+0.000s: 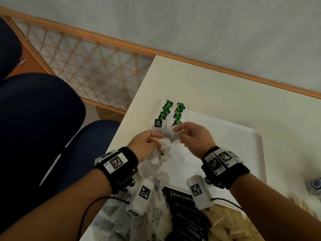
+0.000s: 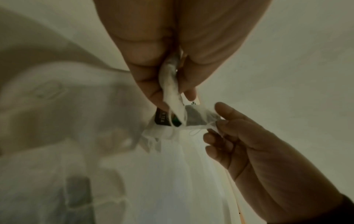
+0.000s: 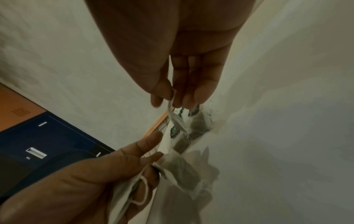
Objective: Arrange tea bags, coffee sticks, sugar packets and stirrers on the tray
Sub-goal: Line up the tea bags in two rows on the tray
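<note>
Two short rows of green-tagged tea bags lie at the far-left corner of the white tray. Just in front of them my left hand grips a small bunch of white tea bags, their strings dangling below the palm. My right hand pinches the edge of one tea bag that stretches between both hands. In the right wrist view thumb and fingers squeeze its paper edge, with the left hand below clutching the bunch.
Near me, a loose pile of tea bags, black coffee sticks and beige sugar packets crowd the table's front. Wooden stirrers and a blue-white ceramic piece sit at the right. Blue chairs stand left of the table edge.
</note>
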### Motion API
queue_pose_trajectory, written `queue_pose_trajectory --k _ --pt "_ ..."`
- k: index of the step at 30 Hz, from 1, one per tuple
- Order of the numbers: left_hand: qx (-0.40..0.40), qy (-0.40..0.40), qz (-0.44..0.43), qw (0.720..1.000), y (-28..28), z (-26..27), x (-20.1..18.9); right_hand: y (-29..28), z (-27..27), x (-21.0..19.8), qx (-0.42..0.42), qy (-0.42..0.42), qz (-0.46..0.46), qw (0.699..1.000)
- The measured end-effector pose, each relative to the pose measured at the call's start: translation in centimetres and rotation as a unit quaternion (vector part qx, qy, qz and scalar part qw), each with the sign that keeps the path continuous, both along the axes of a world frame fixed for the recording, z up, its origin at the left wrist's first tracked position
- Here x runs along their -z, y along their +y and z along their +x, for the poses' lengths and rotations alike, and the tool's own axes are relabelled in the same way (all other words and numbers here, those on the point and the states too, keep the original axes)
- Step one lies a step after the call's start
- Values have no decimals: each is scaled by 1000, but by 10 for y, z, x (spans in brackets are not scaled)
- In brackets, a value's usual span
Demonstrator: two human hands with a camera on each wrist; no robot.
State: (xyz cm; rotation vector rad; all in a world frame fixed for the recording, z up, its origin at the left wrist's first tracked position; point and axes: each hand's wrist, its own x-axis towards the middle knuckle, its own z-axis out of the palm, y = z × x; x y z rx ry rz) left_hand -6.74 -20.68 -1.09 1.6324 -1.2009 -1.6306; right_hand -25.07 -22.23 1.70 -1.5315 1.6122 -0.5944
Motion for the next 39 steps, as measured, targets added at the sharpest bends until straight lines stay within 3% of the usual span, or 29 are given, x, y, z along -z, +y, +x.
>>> queue_pose_trajectory --k 5,11,17,25,39 --pt "31 11 7 999 4 -1 -6 3 2 -8 -81 77 -4 994" --pt "35 20 -18 999 9 8 -12 -6 -2 -15 -164 257 -77 949" --pt "-45 39 -63 996 5 24 -24 -20 0 -18 -140 231 -150 951" --pt "-147 70 -84 983 -5 52 -31 -26 30 -20 -258 198 -58 944" --pt "-134 54 -56 988 -9 44 -26 -61 49 7 -219 212 -28 952"
